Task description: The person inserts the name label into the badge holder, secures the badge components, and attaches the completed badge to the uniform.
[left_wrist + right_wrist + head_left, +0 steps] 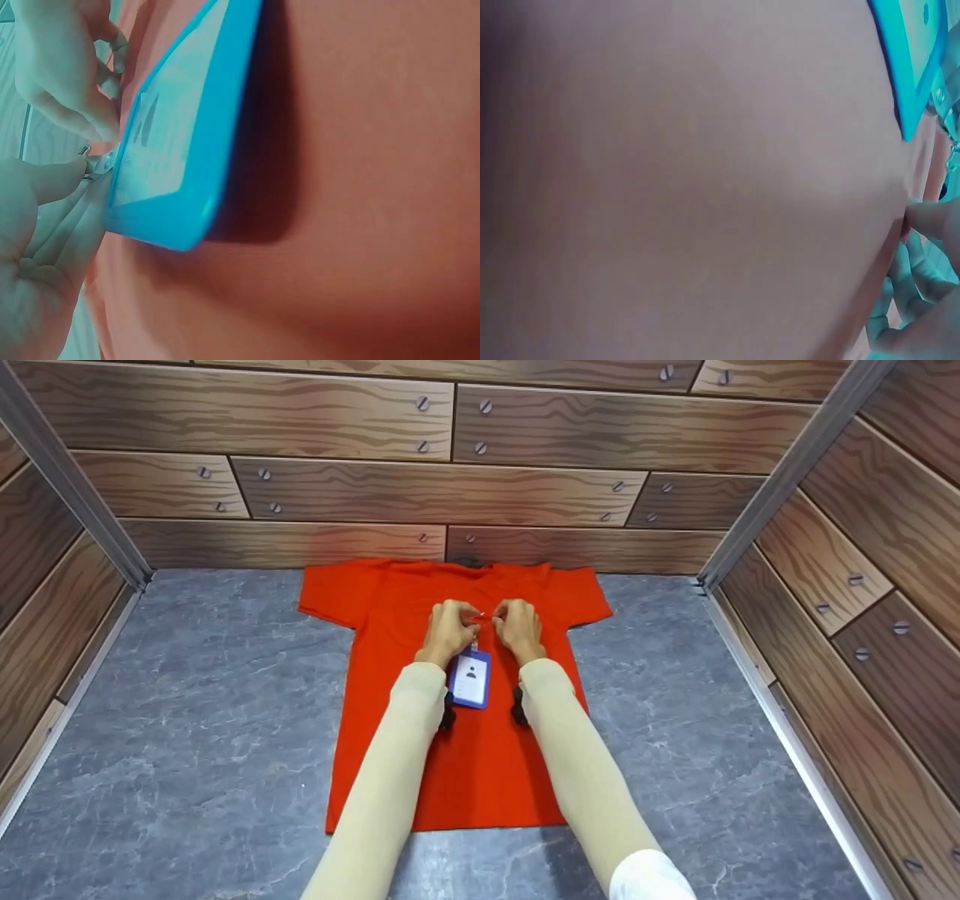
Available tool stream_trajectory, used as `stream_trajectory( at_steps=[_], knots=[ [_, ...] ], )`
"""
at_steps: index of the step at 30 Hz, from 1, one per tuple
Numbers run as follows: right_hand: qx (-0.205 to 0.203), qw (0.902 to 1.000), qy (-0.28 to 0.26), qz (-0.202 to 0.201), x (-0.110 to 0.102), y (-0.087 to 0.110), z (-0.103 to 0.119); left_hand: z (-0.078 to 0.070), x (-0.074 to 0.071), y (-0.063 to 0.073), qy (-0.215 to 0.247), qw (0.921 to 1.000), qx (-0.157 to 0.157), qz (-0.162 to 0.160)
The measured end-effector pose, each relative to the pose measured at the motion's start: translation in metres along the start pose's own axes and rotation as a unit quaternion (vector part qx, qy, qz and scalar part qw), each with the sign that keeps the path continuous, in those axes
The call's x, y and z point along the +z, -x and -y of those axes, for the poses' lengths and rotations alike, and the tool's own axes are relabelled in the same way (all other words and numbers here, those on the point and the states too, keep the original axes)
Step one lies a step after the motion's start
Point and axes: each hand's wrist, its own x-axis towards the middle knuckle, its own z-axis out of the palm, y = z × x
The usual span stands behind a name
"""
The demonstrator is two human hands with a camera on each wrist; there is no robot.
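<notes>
A red T-shirt [495,780] lies spread flat, its collar toward the back wall. My left hand [447,630] pinches the metal clip [96,161] of a blue-framed ID badge [470,679] between thumb and fingers. The badge hangs below that hand over the chest of the shirt, its white card facing up; in the left wrist view its lower edge casts a shadow on the cloth. Just to the right, my right hand [519,628] pinches a bit of the shirt's chest fabric, thumb and fingertips meeting at a raised fold in the right wrist view.
The shirt rests on a grey marbled surface [210,720]. Wood-patterned panels [360,491] stand behind it and at both sides, with metal strips [795,757] along the corners and lower edges. A small dark thing [469,562] shows at the collar.
</notes>
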Motion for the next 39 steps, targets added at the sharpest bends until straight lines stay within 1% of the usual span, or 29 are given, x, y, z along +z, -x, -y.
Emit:
stream_trajectory(
  at_steps=[5,9,13,19,20,21,23,25,27,28,30,32,34,37,39],
  knots=[
    [0.028,0.9987,-0.037,-0.019,0.001,0.0,0.0,-0.001,0.006,-0.003,-0.005,0.9999,-0.008,0.005],
    [0.04,0.9969,-0.063,-0.025,0.0,-0.002,0.0,-0.002,0.009,-0.007,-0.012,0.9998,-0.017,0.005],
    [0.062,0.9953,-0.073,-0.014,-0.002,-0.003,0.001,-0.004,0.013,-0.01,-0.018,0.9995,-0.025,0.006],
    [0.084,0.9949,-0.054,0.009,-0.002,-0.003,0.002,-0.004,0.019,-0.011,-0.015,0.9989,-0.043,0.002],
    [0.083,0.9952,-0.051,0.01,-0.002,-0.003,0.002,-0.004,0.02,-0.011,-0.015,0.9987,-0.049,0.003],
    [0.082,0.9953,-0.05,0.012,-0.003,-0.003,0.002,0.002,0.025,-0.015,-0.011,0.9987,-0.05,0.003],
    [0.08,0.9956,-0.049,0.013,-0.003,-0.003,0.001,0.002,0.026,-0.016,-0.008,0.9981,-0.061,0.005],
    [0.074,0.9958,-0.052,0.014,-0.003,-0.004,0.001,0.008,0.032,-0.021,-0.011,0.9978,-0.065,0.0],
    [0.07,0.9957,-0.058,0.015,-0.003,-0.004,0.001,0.01,0.034,-0.023,-0.008,0.9975,-0.071,-0.002],
    [0.069,0.9957,-0.06,0.015,-0.004,-0.003,0.001,0.008,0.033,-0.022,-0.012,0.9971,-0.074,-0.007],
    [0.066,0.9957,-0.063,0.014,-0.004,-0.003,0.0,0.013,0.04,-0.026,-0.011,0.9972,-0.073,-0.014],
    [0.066,0.9956,-0.064,0.015,-0.004,-0.002,0.0,0.012,0.04,-0.025,-0.005,0.9966,-0.081,-0.016],
    [0.066,0.9955,-0.067,0.014,-0.004,-0.002,-0.001,0.015,0.047,-0.028,-0.002,0.9961,-0.085,-0.023],
    [0.062,0.9951,-0.076,0.009,-0.004,-0.001,-0.002,0.011,0.047,-0.027,-0.002,0.995,-0.096,-0.028],
    [0.059,0.9949,-0.082,0.005,-0.004,0.0,-0.002,0.007,0.045,-0.024,-0.006,0.9948,-0.096,-0.034]
  ],
)
